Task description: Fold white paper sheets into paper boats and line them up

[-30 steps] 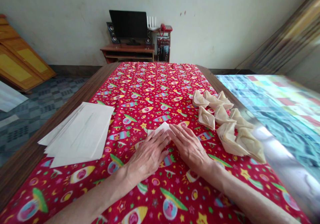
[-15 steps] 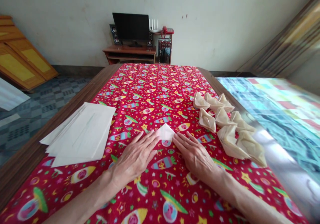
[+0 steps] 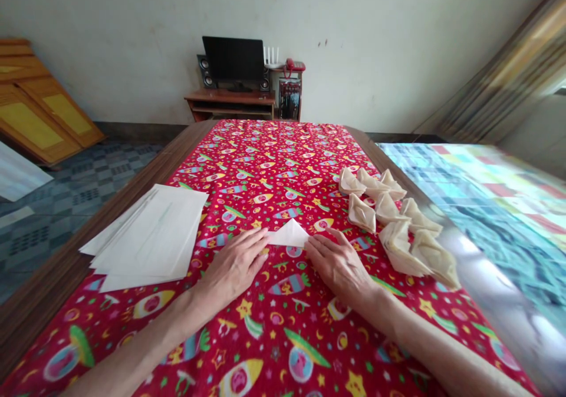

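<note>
A desk (image 3: 152,173) carries a red patterned cloth (image 3: 287,338), with fanned white sheets (image 3: 150,232) at the left and boat-like folded pieces (image 3: 400,246) grouped at the right. Between these, the left hand (image 3: 236,261) lies palm down, fingers extended, thumb apart; the right hand (image 3: 338,258) rests its fingers on a corner, thumb hidden, so whether it pinches I cannot tell. The small folded paper (image 3: 289,233) lies between their fingertips, peak pointing away. The step looks like pressing creases flat; the next move calls for holding edges aligned.
</note>
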A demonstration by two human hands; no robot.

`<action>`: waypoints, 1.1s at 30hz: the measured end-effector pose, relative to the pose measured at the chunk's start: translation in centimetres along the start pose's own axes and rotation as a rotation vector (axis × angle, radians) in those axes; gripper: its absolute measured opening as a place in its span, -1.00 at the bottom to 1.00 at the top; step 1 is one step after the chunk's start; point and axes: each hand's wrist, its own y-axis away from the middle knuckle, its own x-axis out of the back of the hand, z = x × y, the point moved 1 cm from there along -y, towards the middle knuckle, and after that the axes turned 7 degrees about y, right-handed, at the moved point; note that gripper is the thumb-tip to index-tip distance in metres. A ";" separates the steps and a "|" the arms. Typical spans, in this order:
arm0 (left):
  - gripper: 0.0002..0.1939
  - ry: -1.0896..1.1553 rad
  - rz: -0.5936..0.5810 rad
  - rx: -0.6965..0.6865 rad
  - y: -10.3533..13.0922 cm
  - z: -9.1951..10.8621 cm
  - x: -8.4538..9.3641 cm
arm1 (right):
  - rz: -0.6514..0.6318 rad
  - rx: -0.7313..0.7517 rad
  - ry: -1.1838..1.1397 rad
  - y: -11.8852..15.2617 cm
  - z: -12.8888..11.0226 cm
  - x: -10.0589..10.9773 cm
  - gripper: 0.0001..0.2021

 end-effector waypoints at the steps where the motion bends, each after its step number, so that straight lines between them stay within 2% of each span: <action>1: -0.61 0.016 -0.004 -0.020 -0.6 0.1 -0.2 | -0.003 0.002 0.033 -0.6 -0.2 0.1 -0.77; 7: -0.69 0.084 0.039 -0.091 -3.1 0.3 -1.1 | -0.026 -0.012 0.100 -2.9 -0.8 0.2 -0.86; 13: -0.70 0.099 0.078 -0.094 -3.1 0.5 -1.2 | -0.010 -0.021 0.079 -2.6 -0.5 -0.1 -0.89; 18: -0.81 0.080 0.089 -0.116 -3.7 0.6 -1.2 | 0.013 0.005 0.074 -2.4 -0.5 -0.3 -0.91; 26: -0.85 0.135 0.178 -0.209 -3.9 -1.0 -1.9 | -0.019 -0.065 -0.036 -2.2 0.0 -1.1 -0.86; 33: -0.84 0.199 0.226 -0.200 -4.1 -2.0 -2.5 | -0.060 -0.123 -0.122 -2.0 0.9 -1.1 -0.89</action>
